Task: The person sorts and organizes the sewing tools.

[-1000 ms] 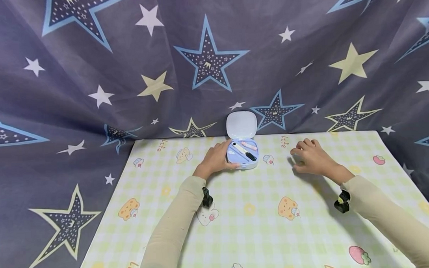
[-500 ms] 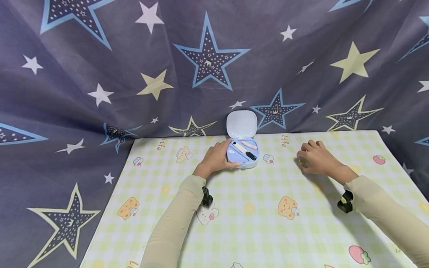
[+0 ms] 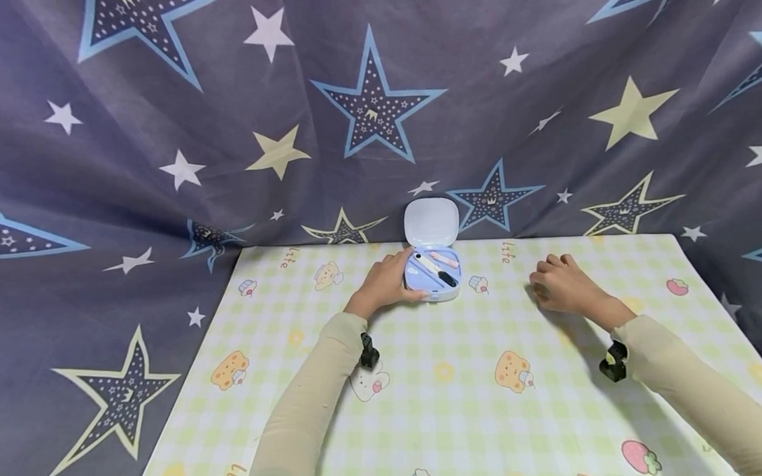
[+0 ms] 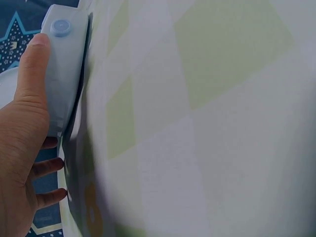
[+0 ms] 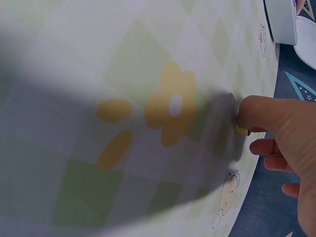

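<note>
A small light blue case (image 3: 442, 296) stands near the table's back edge, its white lid (image 3: 431, 221) raised. Inside lie a white stick with a black end (image 3: 447, 279) and a shorter pink stick (image 3: 443, 259). My left hand (image 3: 382, 283) grips the case's left side. In the left wrist view its thumb lies along the case's front wall (image 4: 68, 74), close to a round blue button (image 4: 61, 27). Over to the right, my right hand (image 3: 564, 287) pinches a small yellow, bumpy-textured piece (image 5: 242, 130), mostly hidden behind the thumb; its kind cannot be told.
A checked, cartoon-printed cloth covers the table (image 3: 444, 418). Right behind the back edge hangs a dark curtain (image 3: 329, 198) with stars. A black camera band is worn on each wrist.
My right hand has shifted slightly right, and its fingers and thumb have drawn together. The left hand and the case have stayed put.
</note>
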`<move>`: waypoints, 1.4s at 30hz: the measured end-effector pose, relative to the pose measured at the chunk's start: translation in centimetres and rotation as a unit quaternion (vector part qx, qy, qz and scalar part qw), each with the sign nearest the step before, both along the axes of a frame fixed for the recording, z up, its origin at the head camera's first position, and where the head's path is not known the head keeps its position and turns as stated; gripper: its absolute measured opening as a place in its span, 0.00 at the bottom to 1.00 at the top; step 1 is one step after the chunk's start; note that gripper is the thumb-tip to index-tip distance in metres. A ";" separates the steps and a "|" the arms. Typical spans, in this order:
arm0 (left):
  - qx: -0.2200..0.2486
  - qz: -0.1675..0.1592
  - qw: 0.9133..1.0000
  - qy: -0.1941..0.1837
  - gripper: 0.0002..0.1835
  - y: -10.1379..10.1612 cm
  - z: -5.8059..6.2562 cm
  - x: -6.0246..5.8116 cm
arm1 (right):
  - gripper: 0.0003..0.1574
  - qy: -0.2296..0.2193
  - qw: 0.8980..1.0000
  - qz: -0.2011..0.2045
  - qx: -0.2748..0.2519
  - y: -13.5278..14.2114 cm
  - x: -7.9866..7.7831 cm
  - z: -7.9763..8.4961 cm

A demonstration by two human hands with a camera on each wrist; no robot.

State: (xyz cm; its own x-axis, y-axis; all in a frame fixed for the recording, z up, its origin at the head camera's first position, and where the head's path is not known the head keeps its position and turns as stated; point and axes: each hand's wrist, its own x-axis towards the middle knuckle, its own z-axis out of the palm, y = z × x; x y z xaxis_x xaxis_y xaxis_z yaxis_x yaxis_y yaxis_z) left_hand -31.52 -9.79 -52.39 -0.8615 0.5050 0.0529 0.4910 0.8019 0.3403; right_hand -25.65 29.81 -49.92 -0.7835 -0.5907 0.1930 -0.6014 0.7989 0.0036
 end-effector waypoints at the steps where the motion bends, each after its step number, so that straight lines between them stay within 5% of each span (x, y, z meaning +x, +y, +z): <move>1: 0.000 0.000 1.000 0.002 0.61 0.0 0.0 0.0 | 0.11 0.000 1.000 0.000 0.001 0.0 0.0 0.0; 22: -0.005 -0.007 1.000 0.010 0.61 0.1 0.3 -0.1 | 0.17 0.026 0.999 0.012 -0.019 -0.8 0.3 0.1; 42: 0.074 0.018 0.996 -0.048 0.63 -0.7 0.8 0.1 | 0.04 0.012 0.995 0.037 -0.088 -6.1 -0.4 2.1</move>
State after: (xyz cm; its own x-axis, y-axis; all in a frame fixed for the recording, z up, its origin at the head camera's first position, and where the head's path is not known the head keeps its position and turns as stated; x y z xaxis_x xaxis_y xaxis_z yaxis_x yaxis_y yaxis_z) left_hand -31.46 -10.48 -51.55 -0.8833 0.4671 0.0405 0.4228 0.7561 0.4996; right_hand -26.05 23.70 -47.81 -0.7335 -0.6018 0.3160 -0.6597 0.7423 -0.1178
